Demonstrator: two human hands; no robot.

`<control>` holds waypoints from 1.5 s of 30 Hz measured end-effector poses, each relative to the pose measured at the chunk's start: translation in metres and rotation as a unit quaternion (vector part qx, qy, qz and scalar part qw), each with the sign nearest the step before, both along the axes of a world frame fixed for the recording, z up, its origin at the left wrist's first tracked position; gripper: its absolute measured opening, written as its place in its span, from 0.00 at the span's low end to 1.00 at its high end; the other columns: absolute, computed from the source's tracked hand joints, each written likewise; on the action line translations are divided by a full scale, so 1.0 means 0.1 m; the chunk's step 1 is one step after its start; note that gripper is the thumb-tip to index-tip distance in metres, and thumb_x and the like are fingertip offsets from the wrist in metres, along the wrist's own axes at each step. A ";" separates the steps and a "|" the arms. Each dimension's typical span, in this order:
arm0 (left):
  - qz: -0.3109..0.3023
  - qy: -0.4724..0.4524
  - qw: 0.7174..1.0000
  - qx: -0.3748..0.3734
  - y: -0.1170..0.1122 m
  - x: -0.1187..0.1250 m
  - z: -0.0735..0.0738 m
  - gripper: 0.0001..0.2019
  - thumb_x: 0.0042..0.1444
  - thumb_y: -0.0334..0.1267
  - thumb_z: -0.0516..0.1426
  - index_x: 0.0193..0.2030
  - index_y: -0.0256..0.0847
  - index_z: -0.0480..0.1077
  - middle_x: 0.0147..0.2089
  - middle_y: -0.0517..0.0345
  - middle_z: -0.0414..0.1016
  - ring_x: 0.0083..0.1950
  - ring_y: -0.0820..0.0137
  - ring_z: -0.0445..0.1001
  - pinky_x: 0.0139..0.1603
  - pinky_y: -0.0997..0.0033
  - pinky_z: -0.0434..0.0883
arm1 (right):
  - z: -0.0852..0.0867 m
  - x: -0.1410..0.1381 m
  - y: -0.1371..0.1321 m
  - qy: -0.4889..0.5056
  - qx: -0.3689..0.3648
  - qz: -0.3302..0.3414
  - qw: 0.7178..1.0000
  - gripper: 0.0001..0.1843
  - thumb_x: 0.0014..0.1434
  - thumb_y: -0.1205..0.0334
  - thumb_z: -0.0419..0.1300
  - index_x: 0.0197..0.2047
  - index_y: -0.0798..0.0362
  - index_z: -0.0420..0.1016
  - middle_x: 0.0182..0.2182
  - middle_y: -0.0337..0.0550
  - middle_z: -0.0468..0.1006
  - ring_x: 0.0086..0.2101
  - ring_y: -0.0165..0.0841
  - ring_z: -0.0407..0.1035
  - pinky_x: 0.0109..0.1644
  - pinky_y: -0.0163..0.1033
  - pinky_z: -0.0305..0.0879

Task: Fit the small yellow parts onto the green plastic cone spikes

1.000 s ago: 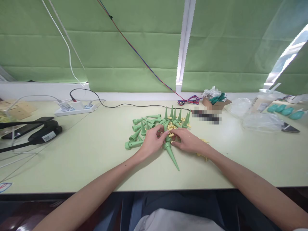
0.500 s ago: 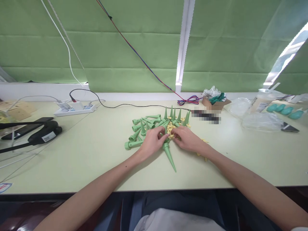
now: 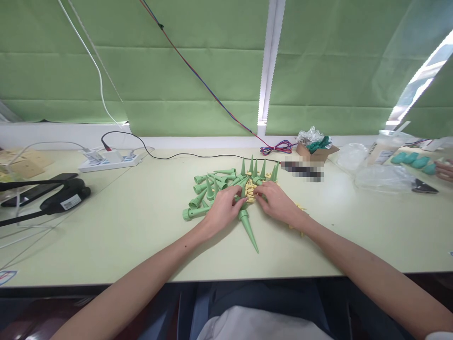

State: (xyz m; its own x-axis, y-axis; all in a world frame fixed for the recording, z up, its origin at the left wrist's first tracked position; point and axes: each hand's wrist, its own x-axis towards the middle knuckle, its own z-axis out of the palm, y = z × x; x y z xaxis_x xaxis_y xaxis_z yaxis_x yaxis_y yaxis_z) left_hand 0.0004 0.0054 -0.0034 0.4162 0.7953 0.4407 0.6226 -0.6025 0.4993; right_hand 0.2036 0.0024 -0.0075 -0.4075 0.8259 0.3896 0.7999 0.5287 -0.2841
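My left hand [image 3: 225, 208] is closed, thumb and fingers pinching the collar end of a green plastic spike [image 3: 249, 231] whose tip points toward me. The fingers partly hide this spike. Over a pile of small yellow plastic pieces [image 3: 249, 191], my right hand [image 3: 275, 200] has its fingertips drawn together, and what is between them is too small to make out. Several more green spikes [image 3: 201, 188] lie heaped to the left of my left hand. Behind the yellow pile, other green spikes [image 3: 264, 168] stand point up. A few yellow pieces [image 3: 300, 208] lie partly behind my right wrist.
A small cardboard box [image 3: 318, 152] with plastic wrap stands at the back. On the right are a drink cup [image 3: 384, 148], plastic bags, teal objects [image 3: 419, 161] and another person's hand [image 3: 444, 170]. A power strip [image 3: 111, 160] and a black device [image 3: 67, 196] lie left.
My right hand has shifted slightly at the yellow pile; my left hand stays at the same spike. Another person's hand has come in at the right edge near the teal objects.
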 end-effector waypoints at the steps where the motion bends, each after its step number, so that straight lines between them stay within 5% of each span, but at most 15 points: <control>1: 0.001 -0.002 1.000 -0.002 0.00 0.00 0.00 0.05 0.62 0.37 0.56 0.34 0.41 0.68 0.30 0.57 0.71 0.31 0.66 0.69 0.33 0.68 0.62 | 0.00 0.00 0.00 0.010 0.002 -0.002 1.000 0.12 0.67 0.67 0.51 0.38 0.55 0.76 0.31 0.48 0.74 0.37 0.40 0.66 0.44 0.43 0.59; 9: 0.042 -0.103 0.994 0.006 -0.09 0.02 0.08 0.10 0.62 0.43 0.57 0.45 0.42 0.62 0.47 0.56 0.71 0.25 0.77 0.65 0.31 0.71 0.65 | 0.07 -0.05 -0.05 0.130 0.017 -0.023 0.991 0.07 0.66 0.64 0.55 0.37 0.53 0.73 0.34 0.44 0.78 0.39 0.38 0.69 0.44 0.41 0.62; 14: -0.008 -0.101 0.993 0.059 -0.12 0.03 0.11 0.07 0.62 0.41 0.58 0.38 0.41 0.66 0.39 0.58 0.71 0.25 0.78 0.63 0.28 0.73 0.64 | 0.10 -0.09 -0.09 0.197 0.039 -0.024 0.979 0.08 0.66 0.60 0.57 0.35 0.52 0.73 0.32 0.42 0.78 0.35 0.35 0.70 0.40 0.39 0.63; 20: -0.068 -0.057 0.996 0.032 -0.12 0.06 0.04 0.07 0.63 0.40 0.56 0.37 0.40 0.71 0.34 0.57 0.72 0.27 0.73 0.66 0.30 0.71 0.65 | 0.11 -0.13 -0.12 0.212 0.043 -0.020 0.976 0.11 0.66 0.57 0.57 0.32 0.52 0.72 0.30 0.42 0.78 0.31 0.34 0.70 0.37 0.38 0.64; 38: -0.034 -0.063 0.995 0.070 -0.11 0.06 0.05 0.08 0.63 0.35 0.56 0.32 0.39 0.70 0.31 0.59 0.73 0.31 0.71 0.69 0.35 0.71 0.66 | 0.10 -0.15 -0.13 0.224 0.053 -0.018 0.973 0.14 0.64 0.58 0.59 0.27 0.52 0.69 0.25 0.40 0.77 0.27 0.31 0.68 0.33 0.36 0.62; 45: -0.052 -0.067 0.992 0.095 -0.11 0.05 0.06 0.06 0.64 0.31 0.56 0.40 0.39 0.75 0.33 0.58 0.73 0.32 0.73 0.69 0.32 0.73 0.65 | 0.09 -0.15 -0.12 0.229 0.065 -0.004 0.971 0.14 0.65 0.57 0.59 0.28 0.52 0.70 0.23 0.39 0.75 0.26 0.30 0.67 0.32 0.36 0.61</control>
